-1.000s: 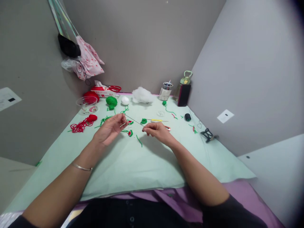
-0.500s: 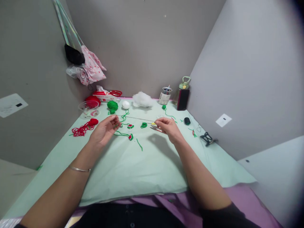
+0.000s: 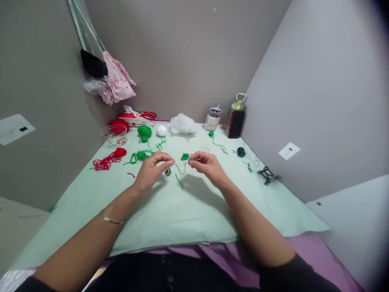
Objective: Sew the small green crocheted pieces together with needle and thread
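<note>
A thin dark thread (image 3: 181, 172) sags in a short loop between my two hands. My left hand (image 3: 154, 168) pinches one end between thumb and forefinger. The other end is pinched in my right hand (image 3: 205, 164), palm turned down. Just behind the thread lies a small green crochet ring (image 3: 185, 156). A red and green crochet piece (image 3: 168, 172) is partly hidden beside my left fingertips. A short green yarn strand (image 3: 179, 181) lies on the cloth below the thread. Any tool inside my right hand is too small or hidden to make out.
Red yarn (image 3: 105, 162), a clear tub (image 3: 114, 136), a green yarn ball (image 3: 144, 131), white stuffing (image 3: 183, 124), a pen tin (image 3: 212, 119) and a phone (image 3: 236, 124) stand along the back. A black spool (image 3: 241, 152) and a black clip (image 3: 266, 175) lie right.
My left hand has moved right, close to my right hand. The thread was stretched straight and now hangs slack. The snips seen under my right hand no longer show.
</note>
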{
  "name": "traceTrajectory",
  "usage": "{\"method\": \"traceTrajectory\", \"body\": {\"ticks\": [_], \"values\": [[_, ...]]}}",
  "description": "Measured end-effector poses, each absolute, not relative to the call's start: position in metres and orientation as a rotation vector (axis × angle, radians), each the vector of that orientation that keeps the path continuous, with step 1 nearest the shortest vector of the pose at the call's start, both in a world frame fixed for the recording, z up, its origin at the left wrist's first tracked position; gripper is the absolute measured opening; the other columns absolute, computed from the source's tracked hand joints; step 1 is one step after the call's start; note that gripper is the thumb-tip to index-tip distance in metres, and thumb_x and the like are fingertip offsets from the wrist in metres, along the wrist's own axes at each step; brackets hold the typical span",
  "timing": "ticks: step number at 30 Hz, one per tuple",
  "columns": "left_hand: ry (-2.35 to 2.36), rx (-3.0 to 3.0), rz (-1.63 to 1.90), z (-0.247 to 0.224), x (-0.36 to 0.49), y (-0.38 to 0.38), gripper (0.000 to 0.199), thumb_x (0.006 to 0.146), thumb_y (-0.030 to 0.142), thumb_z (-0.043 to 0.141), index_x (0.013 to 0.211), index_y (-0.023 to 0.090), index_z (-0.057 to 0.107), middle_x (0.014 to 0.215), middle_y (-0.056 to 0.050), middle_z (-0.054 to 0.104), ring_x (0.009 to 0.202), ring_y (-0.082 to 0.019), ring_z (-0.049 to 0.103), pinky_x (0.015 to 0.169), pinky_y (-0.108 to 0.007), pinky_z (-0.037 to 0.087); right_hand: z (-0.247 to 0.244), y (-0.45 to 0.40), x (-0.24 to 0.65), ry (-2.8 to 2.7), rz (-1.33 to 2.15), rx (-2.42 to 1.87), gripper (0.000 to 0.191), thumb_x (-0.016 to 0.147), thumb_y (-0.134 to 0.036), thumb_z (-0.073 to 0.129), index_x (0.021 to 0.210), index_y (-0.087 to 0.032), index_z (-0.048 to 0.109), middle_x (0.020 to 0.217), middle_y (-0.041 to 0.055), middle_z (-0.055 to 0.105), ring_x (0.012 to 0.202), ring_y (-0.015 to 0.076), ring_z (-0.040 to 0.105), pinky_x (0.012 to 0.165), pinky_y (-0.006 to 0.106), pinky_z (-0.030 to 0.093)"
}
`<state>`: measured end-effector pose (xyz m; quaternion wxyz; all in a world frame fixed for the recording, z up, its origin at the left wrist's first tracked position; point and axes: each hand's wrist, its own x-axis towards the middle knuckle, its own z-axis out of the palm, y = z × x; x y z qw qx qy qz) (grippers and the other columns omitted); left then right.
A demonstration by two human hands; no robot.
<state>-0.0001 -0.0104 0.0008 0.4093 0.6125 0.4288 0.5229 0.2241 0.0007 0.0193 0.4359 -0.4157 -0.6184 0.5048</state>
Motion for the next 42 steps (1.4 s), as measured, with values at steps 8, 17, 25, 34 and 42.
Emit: {"method": "traceTrajectory", "body": {"ticks": [8, 17, 25, 34, 42], "values": [[1.026, 1.511, 1.100, -0.003, 0.010, -0.015, 0.020, 0.078, 0.039, 0.080, 0.086, 0.021, 0.078, 0.095, -0.005, 0.069, 0.094, -0.022, 0.062, 0.091, -0.033, 0.043, 0.012, -0.003, 0.215, -1.652, 1.271, -1.002, 0.024, 0.076, -0.039, 0.076, 0.078, -0.016, 0.067, 0.067, -0.0024, 0.057, 0.061, 0.0096, 0.044, 0.058, 0.026, 0.031], [0.997, 1.461, 1.082, -0.001, 0.012, -0.018, 0.021, 0.079, 0.039, 0.076, 0.080, 0.020, 0.071, 0.083, -0.002, 0.066, 0.080, -0.019, 0.057, 0.078, -0.031, 0.041, 0.011, -0.002, 0.215, -1.560, 1.329, -1.016, 0.024, 0.075, -0.039, 0.078, 0.080, -0.017, 0.072, 0.066, -0.0024, 0.058, 0.057, 0.0092, 0.042, 0.055, 0.026, 0.032], [0.904, 1.210, 1.110, 0.002, 0.009, -0.017, 0.019, 0.075, 0.034, 0.077, 0.072, 0.020, 0.065, 0.098, -0.004, 0.068, 0.090, -0.019, 0.059, 0.082, -0.031, 0.042, 0.007, 0.003, 0.219, -1.401, 1.404, -0.970, 0.024, 0.070, -0.036, 0.081, 0.082, -0.018, 0.073, 0.068, -0.0023, 0.060, 0.056, 0.0087, 0.044, 0.056, 0.026, 0.036], [0.837, 1.295, 1.077, 0.002, 0.015, -0.021, 0.025, 0.080, 0.036, 0.077, 0.095, 0.020, 0.066, 0.081, -0.001, 0.067, 0.080, -0.017, 0.060, 0.081, -0.031, 0.045, 0.013, -0.009, 0.209, -1.596, 1.185, -0.973, 0.019, 0.077, -0.035, 0.075, 0.081, -0.017, 0.072, 0.078, 0.0021, 0.067, 0.067, 0.0124, 0.053, 0.064, 0.028, 0.042], [0.861, 1.244, 1.084, 0.000, 0.016, -0.020, 0.025, 0.079, 0.042, 0.078, 0.078, 0.019, 0.067, 0.073, 0.000, 0.062, 0.073, -0.016, 0.055, 0.077, -0.031, 0.043, 0.011, -0.009, 0.208, -1.573, 1.227, -0.921, 0.026, 0.076, -0.035, 0.077, 0.095, -0.018, 0.072, 0.075, 0.0001, 0.064, 0.066, 0.0122, 0.054, 0.061, 0.027, 0.044]]}}
